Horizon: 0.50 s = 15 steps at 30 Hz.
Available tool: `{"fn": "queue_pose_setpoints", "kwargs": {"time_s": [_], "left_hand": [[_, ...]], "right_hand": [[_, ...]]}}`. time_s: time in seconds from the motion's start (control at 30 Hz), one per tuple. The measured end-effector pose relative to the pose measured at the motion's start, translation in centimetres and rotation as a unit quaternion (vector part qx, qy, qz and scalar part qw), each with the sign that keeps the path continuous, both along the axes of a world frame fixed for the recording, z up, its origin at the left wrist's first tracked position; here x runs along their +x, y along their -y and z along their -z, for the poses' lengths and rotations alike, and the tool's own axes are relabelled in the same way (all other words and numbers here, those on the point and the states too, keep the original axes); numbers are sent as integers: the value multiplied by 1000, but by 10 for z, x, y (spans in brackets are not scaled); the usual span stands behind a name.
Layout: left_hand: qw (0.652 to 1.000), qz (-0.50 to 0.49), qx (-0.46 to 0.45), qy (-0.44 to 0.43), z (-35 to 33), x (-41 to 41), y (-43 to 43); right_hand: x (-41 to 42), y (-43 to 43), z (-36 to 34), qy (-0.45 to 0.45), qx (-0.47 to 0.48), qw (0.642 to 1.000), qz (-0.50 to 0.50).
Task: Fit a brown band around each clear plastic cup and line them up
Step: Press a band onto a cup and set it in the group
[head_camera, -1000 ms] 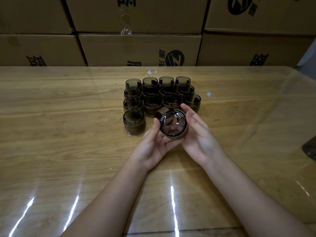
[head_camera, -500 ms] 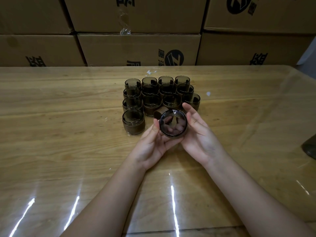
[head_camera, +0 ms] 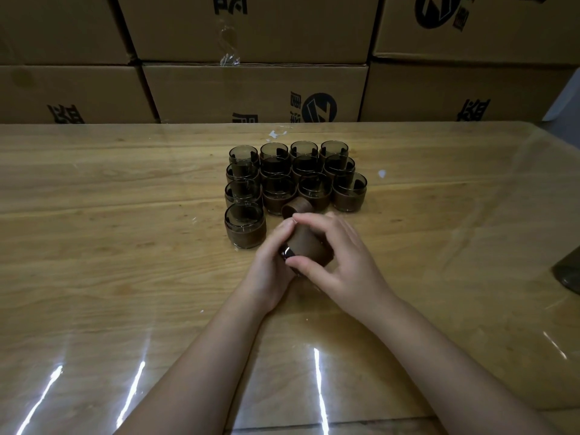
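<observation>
Both hands hold one clear cup with a brown band [head_camera: 306,244] round it, tipped on its side just above the table. My left hand [head_camera: 271,270] grips it from the left and underneath. My right hand [head_camera: 342,262] curls over it from the right, thumb on the near rim. Behind them, several banded cups [head_camera: 295,177] stand upright in close rows. One more banded cup [head_camera: 245,225] stands alone at the near left of the group. A loose brown band [head_camera: 296,208] lies just beyond my fingers.
The wooden table [head_camera: 125,246] has a clear glossy cover. Stacked cardboard boxes [head_camera: 251,89] wall off its far edge. A dark object [head_camera: 568,271] sits at the right border of the view.
The cup has turned from facing me with its mouth to lying on its side, band uppermost. My right hand has closed over it and both hands have dropped a little toward me.
</observation>
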<state>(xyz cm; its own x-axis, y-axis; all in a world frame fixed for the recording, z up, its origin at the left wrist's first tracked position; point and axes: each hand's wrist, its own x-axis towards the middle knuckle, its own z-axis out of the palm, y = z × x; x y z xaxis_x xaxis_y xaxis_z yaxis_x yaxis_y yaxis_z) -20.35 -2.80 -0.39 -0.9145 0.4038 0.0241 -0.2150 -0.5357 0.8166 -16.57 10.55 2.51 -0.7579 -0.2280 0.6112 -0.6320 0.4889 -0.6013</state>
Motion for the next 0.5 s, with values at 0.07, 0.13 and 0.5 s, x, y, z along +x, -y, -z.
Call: {"fn": "queue_pose_setpoints", "kwargs": {"time_s": [0.07, 0.13, 0.5], "left_hand": [[1000, 7, -3, -15, 0, -2, 3], [999, 34, -7, -15, 0, -1, 2], [986, 5, 139, 94, -2, -2, -2]], "right_hand": [[-1, 0, 3, -29, 10, 999, 15], [-3, -2, 4, 3, -43, 999, 29], [-19, -12, 24, 181, -147, 972, -17]]}}
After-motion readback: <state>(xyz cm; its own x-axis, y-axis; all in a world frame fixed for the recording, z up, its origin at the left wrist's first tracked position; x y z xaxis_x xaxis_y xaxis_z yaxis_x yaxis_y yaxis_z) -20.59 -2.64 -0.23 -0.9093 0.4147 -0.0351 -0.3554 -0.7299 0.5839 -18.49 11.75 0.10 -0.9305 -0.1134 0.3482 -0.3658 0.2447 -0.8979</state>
